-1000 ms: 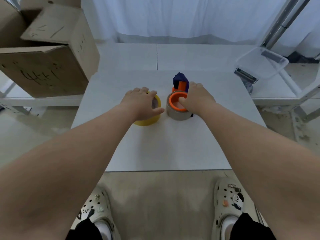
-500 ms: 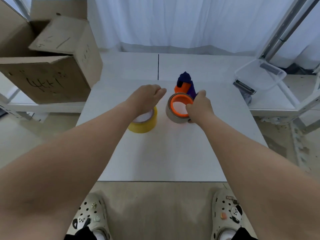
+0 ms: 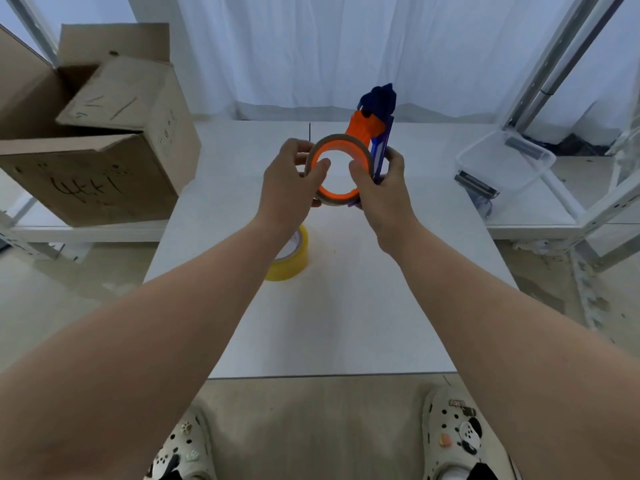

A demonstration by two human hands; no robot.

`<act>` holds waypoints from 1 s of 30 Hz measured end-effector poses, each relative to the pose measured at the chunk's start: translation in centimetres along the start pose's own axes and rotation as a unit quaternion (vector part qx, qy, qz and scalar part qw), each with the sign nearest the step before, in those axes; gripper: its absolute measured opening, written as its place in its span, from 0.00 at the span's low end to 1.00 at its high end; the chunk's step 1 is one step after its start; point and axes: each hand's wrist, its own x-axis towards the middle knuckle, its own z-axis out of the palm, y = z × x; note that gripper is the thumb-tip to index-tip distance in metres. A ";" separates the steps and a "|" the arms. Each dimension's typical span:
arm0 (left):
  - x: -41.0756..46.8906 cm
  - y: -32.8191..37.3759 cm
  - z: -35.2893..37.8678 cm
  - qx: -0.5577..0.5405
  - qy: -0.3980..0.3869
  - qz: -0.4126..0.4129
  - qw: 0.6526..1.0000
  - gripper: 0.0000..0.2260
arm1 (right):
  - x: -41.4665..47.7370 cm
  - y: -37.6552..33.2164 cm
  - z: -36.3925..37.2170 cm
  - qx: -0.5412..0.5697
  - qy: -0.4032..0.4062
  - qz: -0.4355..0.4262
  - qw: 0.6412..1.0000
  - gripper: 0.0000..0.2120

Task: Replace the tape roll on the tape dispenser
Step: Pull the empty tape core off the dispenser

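Note:
The tape dispenser (image 3: 375, 126), orange and dark blue, is lifted above the white table (image 3: 346, 306). A thin, nearly used-up brownish tape roll (image 3: 325, 141) sits around its orange hub. My right hand (image 3: 381, 188) grips the dispenser's right side, thumb inside the orange ring. My left hand (image 3: 287, 181) pinches the roll's left rim, thumb inside the ring. A full yellow tape roll (image 3: 294, 258) lies flat on the table below, partly hidden by my left forearm.
An open cardboard box (image 3: 93, 133) stands on a low shelf at the left. A clear plastic tub (image 3: 505, 164) rests on the right-hand shelf beside a metal frame. The table's front edge lies just ahead of my feet.
Both hands lifted the dispenser off the table and tilted it upright. My left hand left the yellow roll and took hold of the roll on the dispenser.

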 end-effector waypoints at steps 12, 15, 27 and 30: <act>0.5 -1.5 -2.1 0.097 -0.046 0.024 0.994 0.15 | -0.5 0.7 -2.8 -0.090 -0.080 -0.051 0.991 0.28; 0.7 -2.0 -2.1 0.173 -0.064 0.051 0.982 0.18 | -0.2 1.2 -3.1 -0.100 -0.090 -0.038 0.990 0.29; 0.8 -2.4 -0.6 0.265 -0.107 0.142 0.948 0.18 | 1.0 1.4 -2.3 -0.026 -0.011 0.071 0.997 0.11; 0.6 -2.2 -1.0 0.213 -0.177 0.097 0.956 0.21 | 1.1 2.0 -2.0 -0.001 -0.001 0.091 0.996 0.19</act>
